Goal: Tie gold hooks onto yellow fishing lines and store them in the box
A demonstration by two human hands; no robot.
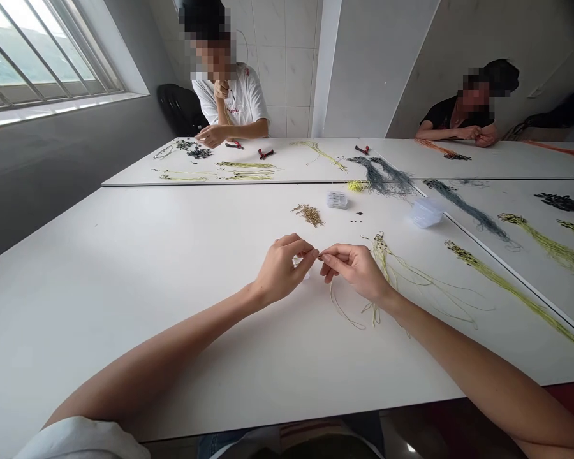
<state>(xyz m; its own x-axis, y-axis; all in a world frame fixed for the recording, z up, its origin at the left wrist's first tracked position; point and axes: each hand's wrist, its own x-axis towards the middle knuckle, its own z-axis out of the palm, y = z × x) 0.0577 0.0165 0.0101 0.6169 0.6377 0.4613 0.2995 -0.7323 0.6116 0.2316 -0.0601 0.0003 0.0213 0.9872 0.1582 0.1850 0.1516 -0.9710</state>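
My left hand (287, 264) and my right hand (351, 268) meet above the white table (196, 255), thumbs and forefingers pinched together at one tiny dark piece too small to make out. A thin yellow-green cord (344, 312) hangs in a loop below my right hand onto the table. Beside my right wrist lies a loose bundle of yellow-green cords (380, 255) with dark ends. Something clear and small is partly hidden behind my left hand. Beyond my hands sit a pile of gold-coloured pieces (309, 215) and a small clear box (337, 200).
Further yellow-green bundles (507, 287), grey cords (473, 207) and a clear container (426, 212) lie to the right. Across the table are red-handled pliers (266, 154), black pieces (199, 153) and a person in white (243, 95). Another person (473, 111) leans at the far right.
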